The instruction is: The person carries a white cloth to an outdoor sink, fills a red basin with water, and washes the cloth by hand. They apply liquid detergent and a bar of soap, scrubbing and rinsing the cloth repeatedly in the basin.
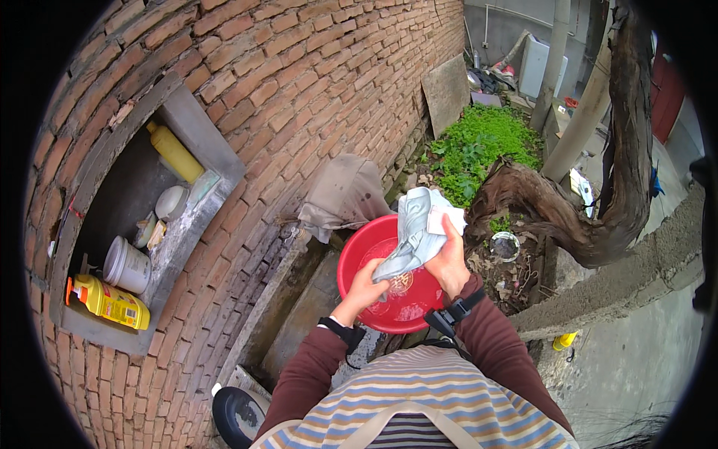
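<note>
A light grey-blue cloth point(418, 230) is stretched between my two hands above a red plastic basin point(359, 252). My left hand point(367, 292) pinches the cloth's lower end over the basin's left part. My right hand point(450, 255) grips its upper right part, together with a small white block or folded piece point(440, 220) that lies against the cloth; which of these I cannot tell. Water lies in the basin, over a printed pattern on its bottom.
Behind the basin a grey-brown cloth point(353, 193) covers something by the brick wall point(269, 112). A wall niche at left holds a yellow detergent bottle point(115, 303) and a white bucket point(128, 265). A concrete trough point(297, 308) lies beneath; a twisted trunk point(561, 224) stands right, a dark pan point(233, 415) lower left.
</note>
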Demonstrator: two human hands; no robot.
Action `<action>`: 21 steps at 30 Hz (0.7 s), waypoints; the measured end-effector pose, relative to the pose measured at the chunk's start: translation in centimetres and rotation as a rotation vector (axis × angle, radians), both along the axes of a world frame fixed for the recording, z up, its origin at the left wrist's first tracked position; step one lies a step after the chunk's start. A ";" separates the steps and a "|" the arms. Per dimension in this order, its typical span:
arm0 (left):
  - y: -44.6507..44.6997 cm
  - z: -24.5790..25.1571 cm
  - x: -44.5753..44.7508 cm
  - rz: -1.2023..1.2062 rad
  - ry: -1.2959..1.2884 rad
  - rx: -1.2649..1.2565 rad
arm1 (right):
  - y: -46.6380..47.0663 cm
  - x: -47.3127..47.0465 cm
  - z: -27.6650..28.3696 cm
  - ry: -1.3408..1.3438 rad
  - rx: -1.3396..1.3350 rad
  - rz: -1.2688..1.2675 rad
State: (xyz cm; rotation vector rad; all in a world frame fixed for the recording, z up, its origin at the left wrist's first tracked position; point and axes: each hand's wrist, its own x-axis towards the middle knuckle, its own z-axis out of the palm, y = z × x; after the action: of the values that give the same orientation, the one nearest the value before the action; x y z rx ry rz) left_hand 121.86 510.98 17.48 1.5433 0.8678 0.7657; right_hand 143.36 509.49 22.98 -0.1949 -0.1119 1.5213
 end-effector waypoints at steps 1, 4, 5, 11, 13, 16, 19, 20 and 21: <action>0.1 0.5 -0.3 0.044 -0.035 -0.076 | 0.0 0.5 -0.1 0.012 0.055 0.008; 0.5 2.7 -0.4 0.226 -0.256 -0.105 | -0.1 1.0 -0.8 -0.034 0.004 -0.007; 0.7 3.4 0.0 0.299 -0.387 -0.059 | -0.2 0.7 -1.1 -0.041 -0.033 -0.002; 2.0 5.9 6.5 0.261 0.190 0.730 | -1.5 -4.9 -1.1 -0.085 -0.165 0.157; 3.4 7.1 7.0 0.413 0.282 0.770 | -2.1 -6.1 -0.8 -0.095 -0.078 0.164; 2.7 8.1 7.8 0.516 0.306 0.774 | -2.0 -5.9 -0.6 -0.128 0.047 0.186; 0.8 8.3 7.9 0.117 0.397 0.494 | -0.8 -4.3 -0.7 -0.095 -0.172 0.155; 0.6 8.1 7.5 0.027 0.465 0.644 | -1.1 -4.4 -1.0 -0.115 -0.175 0.134; -0.2 7.7 7.5 0.005 0.522 0.578 | -1.0 -4.4 -1.1 -0.140 -0.152 0.116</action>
State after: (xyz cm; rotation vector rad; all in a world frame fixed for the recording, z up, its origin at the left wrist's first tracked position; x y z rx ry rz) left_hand 129.40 510.74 25.20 2.3198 1.0817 0.6543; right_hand 139.01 508.49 21.86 -0.4230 -0.1203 1.6319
